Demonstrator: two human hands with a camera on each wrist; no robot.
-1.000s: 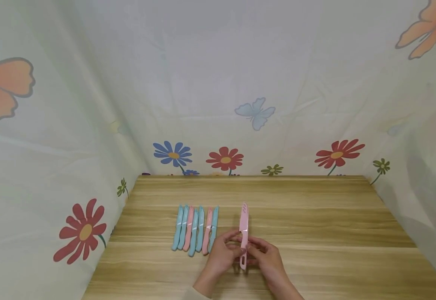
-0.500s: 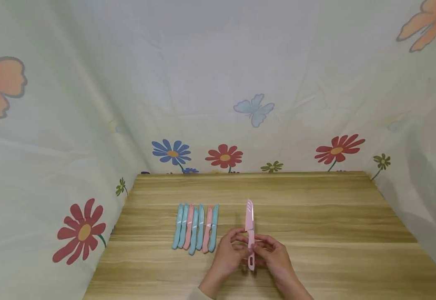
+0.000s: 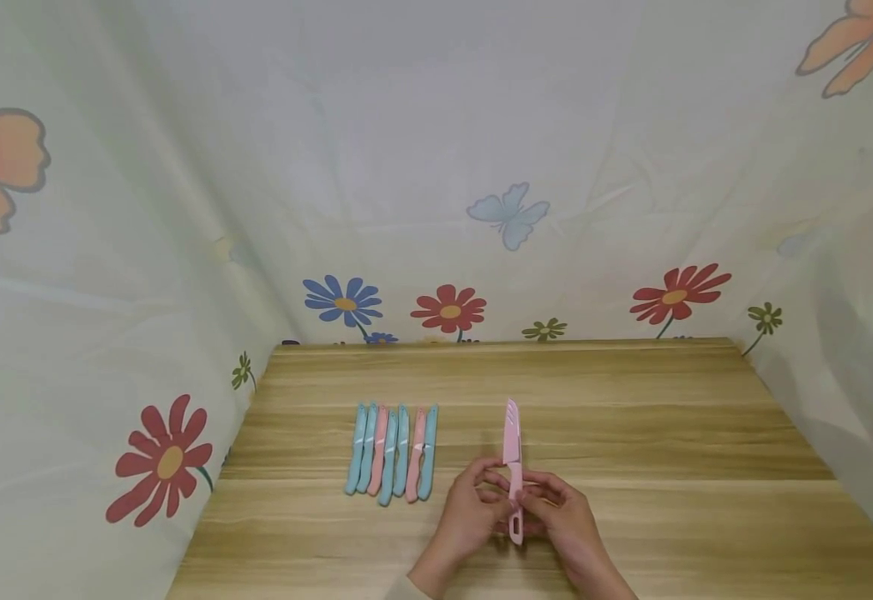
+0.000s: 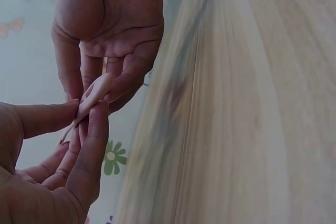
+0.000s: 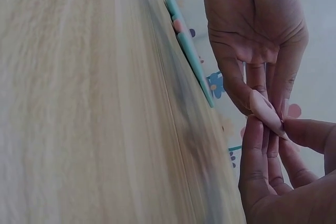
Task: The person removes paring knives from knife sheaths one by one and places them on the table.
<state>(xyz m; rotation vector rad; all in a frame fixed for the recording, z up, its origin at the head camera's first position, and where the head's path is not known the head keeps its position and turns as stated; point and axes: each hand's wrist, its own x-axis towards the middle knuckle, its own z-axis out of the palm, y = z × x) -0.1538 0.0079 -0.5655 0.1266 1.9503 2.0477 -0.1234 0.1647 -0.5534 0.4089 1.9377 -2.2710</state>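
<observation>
A pink knife is held above the table, its blade pointing away from the person and its handle, with a slot near the end, toward them. My left hand pinches the handle from the left between thumb and fingers. From the other side my right hand pinches the same handle, the two thumbs close together on it. Both wrist views show the handle end between the fingertips of the two hands. To the left, several blue and pink knives lie side by side in a row on the table.
The wooden table reaches back to a white cloth backdrop printed with flowers and butterflies. The same cloth rises along the left and right sides. In the right wrist view the row of knives shows near the table's edge.
Both hands have shifted a little to the right with the pink knife, away from the row. The blade's face has turned slightly. The knives in the row lie as before.
</observation>
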